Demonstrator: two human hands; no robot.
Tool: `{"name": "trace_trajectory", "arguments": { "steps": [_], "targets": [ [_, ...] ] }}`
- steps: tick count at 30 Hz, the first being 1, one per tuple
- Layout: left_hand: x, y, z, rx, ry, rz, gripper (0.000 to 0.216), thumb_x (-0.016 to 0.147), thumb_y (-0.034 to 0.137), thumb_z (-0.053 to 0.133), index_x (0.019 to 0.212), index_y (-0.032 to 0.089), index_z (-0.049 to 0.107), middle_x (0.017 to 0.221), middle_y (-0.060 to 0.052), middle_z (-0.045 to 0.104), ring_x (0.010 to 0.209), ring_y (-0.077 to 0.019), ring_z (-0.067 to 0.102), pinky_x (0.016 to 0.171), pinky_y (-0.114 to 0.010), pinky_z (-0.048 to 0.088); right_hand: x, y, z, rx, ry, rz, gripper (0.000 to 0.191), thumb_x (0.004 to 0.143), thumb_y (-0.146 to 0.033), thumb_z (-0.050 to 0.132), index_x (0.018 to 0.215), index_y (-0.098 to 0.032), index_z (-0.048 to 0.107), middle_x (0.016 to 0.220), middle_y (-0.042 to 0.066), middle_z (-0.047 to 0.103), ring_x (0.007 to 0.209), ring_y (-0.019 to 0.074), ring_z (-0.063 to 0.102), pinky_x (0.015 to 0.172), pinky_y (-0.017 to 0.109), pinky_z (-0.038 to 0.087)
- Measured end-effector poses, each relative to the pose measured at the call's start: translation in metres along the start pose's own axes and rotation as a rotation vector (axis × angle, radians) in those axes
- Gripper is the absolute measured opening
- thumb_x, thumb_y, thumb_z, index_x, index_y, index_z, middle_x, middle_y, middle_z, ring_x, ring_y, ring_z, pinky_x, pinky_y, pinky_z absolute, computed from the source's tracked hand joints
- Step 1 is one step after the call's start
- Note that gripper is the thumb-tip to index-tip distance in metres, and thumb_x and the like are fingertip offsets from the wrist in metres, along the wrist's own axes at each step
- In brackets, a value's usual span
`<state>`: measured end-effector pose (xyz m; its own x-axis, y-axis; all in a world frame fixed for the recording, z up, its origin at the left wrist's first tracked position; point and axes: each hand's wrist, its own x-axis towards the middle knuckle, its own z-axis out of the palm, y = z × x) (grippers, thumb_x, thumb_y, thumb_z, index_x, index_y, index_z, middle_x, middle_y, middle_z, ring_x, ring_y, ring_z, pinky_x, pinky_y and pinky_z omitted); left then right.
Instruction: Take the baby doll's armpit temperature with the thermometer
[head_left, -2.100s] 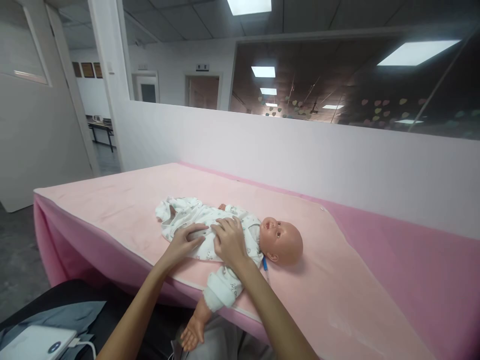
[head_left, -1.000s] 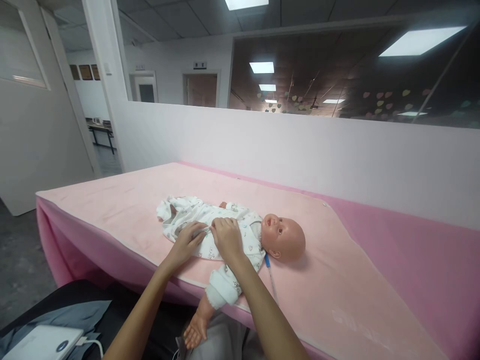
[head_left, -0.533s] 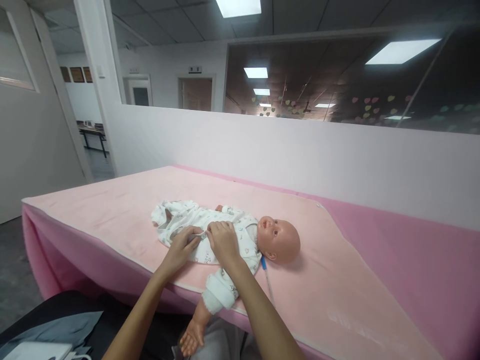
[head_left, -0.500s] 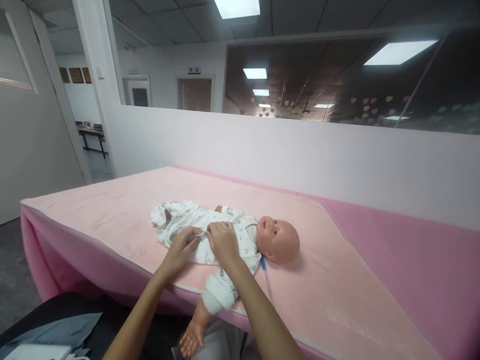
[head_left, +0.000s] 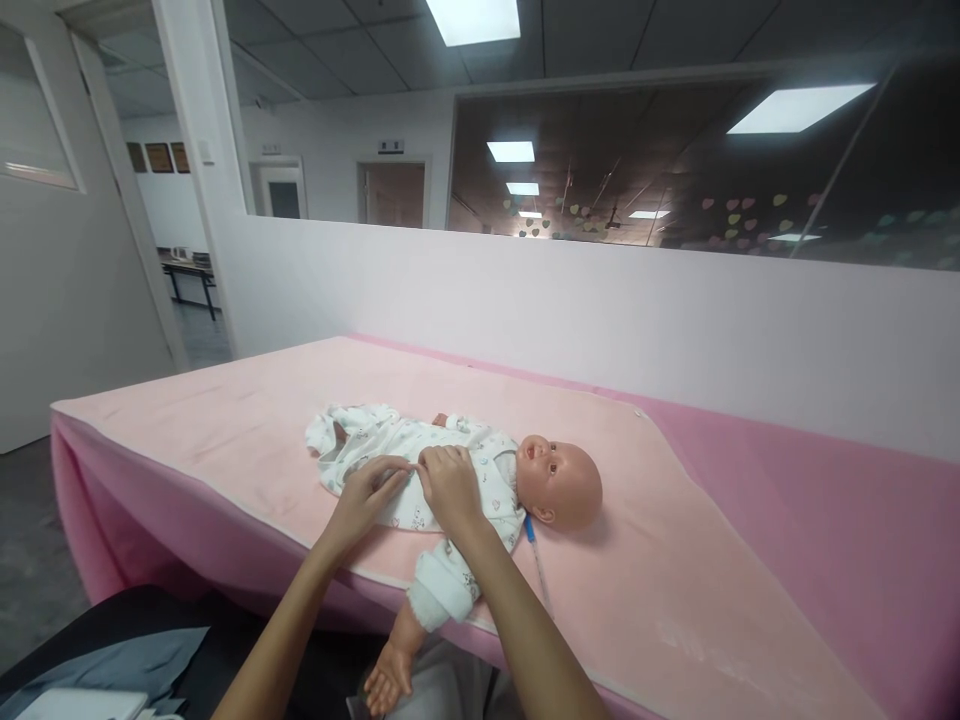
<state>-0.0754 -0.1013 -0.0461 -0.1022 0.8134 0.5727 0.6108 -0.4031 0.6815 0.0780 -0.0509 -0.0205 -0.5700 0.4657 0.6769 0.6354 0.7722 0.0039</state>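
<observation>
A baby doll (head_left: 562, 482) lies on its back, head to the right, on a pink-covered table (head_left: 675, 600). It wears a white patterned baby outfit (head_left: 495, 490). My left hand (head_left: 371, 495) is closed at the front of the outfit, thumb and fingers pinching its fabric near the doll's belly. Close beside it, my right hand (head_left: 450, 490) is also closed on the outfit's front, fingertips almost meeting the left ones. The pinched edge itself is mostly hidden by my fingers. One doll arm (head_left: 397, 650) hangs over the table's near edge, its sleeve (head_left: 442, 583) bunched up.
By the doll's neck lies a thin stick-like item with a blue end (head_left: 530, 530), partly hidden by my right forearm. A white low wall (head_left: 562, 310) with glass above borders the table's far side. A white object (head_left: 90, 704) rests on dark fabric at lower left.
My fingertips have drawn slightly closer together at the outfit's front, and the strip of fabric seen between them earlier is now covered. The whole view has shifted a little.
</observation>
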Motion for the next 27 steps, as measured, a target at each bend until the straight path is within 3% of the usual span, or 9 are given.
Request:
{"name": "trace_trajectory", "arguments": {
  "steps": [12, 27],
  "targets": [
    [0.0004, -0.0041, 0.0004, 0.03, 0.038, -0.018, 0.024, 0.076, 0.034, 0.056, 0.095, 0.023, 0.066, 0.098, -0.004, 0.067, 0.093, -0.0229, 0.059, 0.084, -0.036, 0.045, 0.0004, 0.0004, -0.0004, -0.015, -0.008, -0.005, 0.009, 0.09, -0.026, 0.045, 0.084, -0.02, 0.05, 0.081, 0.002, 0.059, 0.078, 0.0152, 0.052, 0.077, 0.031, 0.033],
    [0.0021, -0.0042, 0.0025, 0.066, 0.051, -0.003, 0.024, 0.078, 0.036, 0.052, 0.093, 0.022, 0.066, 0.095, -0.004, 0.067, 0.09, -0.0221, 0.06, 0.084, -0.036, 0.045, 0.0006, 0.0002, -0.0015, -0.027, -0.018, -0.006, 0.008, 0.09, -0.025, 0.044, 0.085, -0.02, 0.05, 0.081, 0.001, 0.059, 0.079, 0.0154, 0.053, 0.077, 0.03, 0.033]
  ]
}}
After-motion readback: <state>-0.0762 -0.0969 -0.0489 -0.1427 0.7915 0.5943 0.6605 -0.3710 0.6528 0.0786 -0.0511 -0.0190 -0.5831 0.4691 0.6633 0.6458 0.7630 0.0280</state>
